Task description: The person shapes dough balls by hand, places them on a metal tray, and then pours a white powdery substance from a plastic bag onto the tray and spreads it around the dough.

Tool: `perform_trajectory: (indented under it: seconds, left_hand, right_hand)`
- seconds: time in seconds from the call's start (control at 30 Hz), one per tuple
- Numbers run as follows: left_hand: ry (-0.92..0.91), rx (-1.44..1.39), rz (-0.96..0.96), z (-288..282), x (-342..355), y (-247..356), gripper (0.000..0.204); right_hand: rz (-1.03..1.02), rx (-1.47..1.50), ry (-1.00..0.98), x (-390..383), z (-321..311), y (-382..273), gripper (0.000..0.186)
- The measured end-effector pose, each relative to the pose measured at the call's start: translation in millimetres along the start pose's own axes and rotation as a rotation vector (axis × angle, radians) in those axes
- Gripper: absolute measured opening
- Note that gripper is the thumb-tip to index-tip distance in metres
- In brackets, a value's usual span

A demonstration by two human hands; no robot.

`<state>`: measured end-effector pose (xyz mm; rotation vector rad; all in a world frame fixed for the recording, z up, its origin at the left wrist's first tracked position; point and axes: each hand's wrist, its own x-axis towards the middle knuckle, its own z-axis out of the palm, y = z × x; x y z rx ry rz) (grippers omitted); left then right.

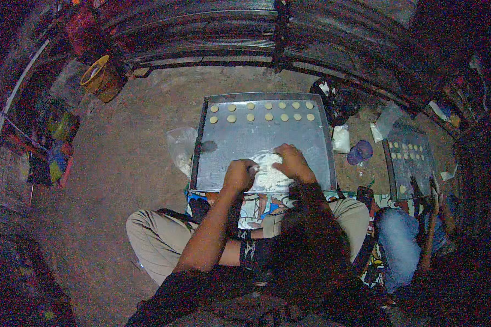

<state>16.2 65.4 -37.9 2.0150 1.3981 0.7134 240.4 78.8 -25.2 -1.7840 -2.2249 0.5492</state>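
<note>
A wide metal baking tray (263, 135) with a raised rim lies on the floor in front of my crossed legs. Two rows of small round pale dough pieces (250, 117) line its far side. Close to the near edge is a spread of white flour (270, 175), with both hands at it. My left hand (240, 175) is closed at the flour's left side, fingers curled round a small whitish bit too blurred to name. Over the right side of the flour, my right hand (292, 162) is bent, thumb and fingers apart, with nothing visible between them.
Right of the tray are a white bag (341, 139), a purple container (360, 152) and a black plastic bag (343, 103). A clear bag (181, 146) touches the left side. Another person's hands (428, 193) are near a second tray (408, 169). A yellow bucket (102, 80) stands far left.
</note>
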Motion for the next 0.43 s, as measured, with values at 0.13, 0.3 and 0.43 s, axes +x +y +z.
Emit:
perform_trajectory:
  seconds: [0.13, 0.3, 0.43]
  left_hand:
    - [0.077, 0.058, -0.133, -21, 2, -5, 0.015]
    - [0.096, 0.108, -0.063, -8, 6, -50, 0.017]
    - [-0.181, 0.411, -0.044, 1, 11, -61, 0.049]
  right_hand:
    - [-0.045, -0.205, -0.019, -6, 15, -26, 0.067]
    - [-0.171, -0.436, -0.114, 0, 37, -17, 0.050]
    - [-0.103, -0.555, -0.203, 1, 23, -17, 0.035]
